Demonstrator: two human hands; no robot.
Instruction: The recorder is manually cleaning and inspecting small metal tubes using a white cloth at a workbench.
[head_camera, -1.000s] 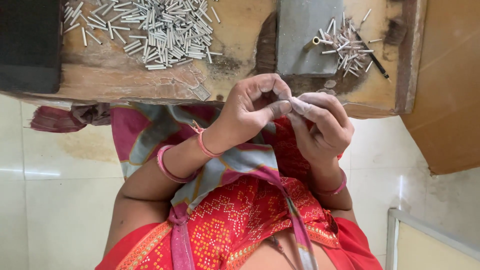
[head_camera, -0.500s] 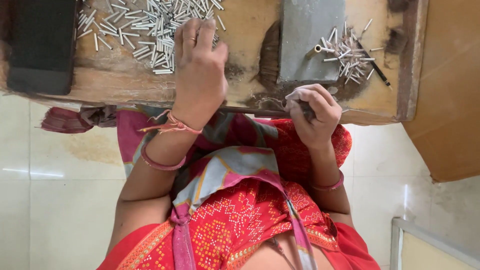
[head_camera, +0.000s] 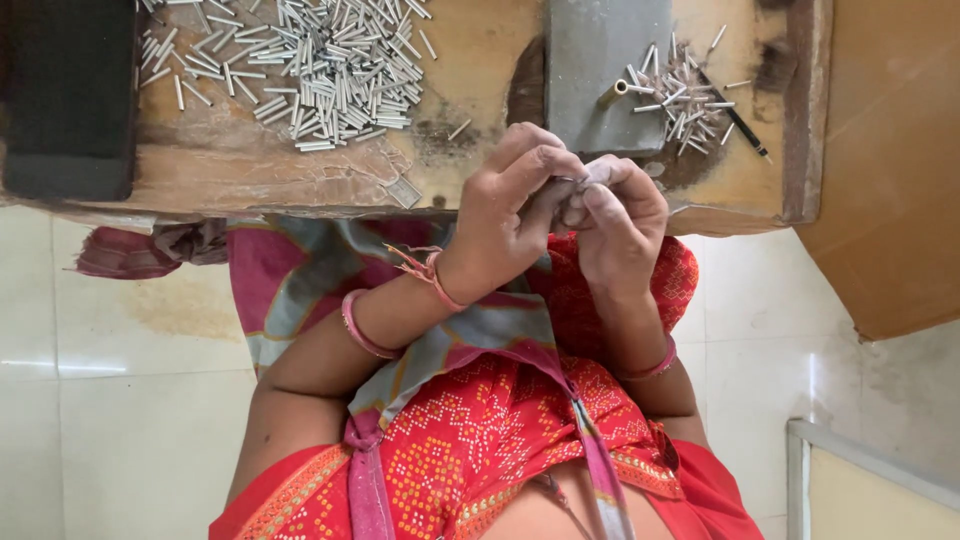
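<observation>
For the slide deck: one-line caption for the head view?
Left hand and right hand meet over a worn wooden bench, pinching a small silver metal tube beside a pile of matching tubes.

Probably a small home workshop: worn wooden workbench (head_camera: 250, 180), heaps of metal tubes (head_camera: 320, 70), tiled floor (head_camera: 120, 400).

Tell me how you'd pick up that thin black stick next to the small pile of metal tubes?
Pinch the black stick near its middle, fingers closing across its width from above. It lies flat and slanted on the wooden board. Its lower end is bare, while its upper end runs in among the small pile of tubes, so come from the bare end.
</observation>
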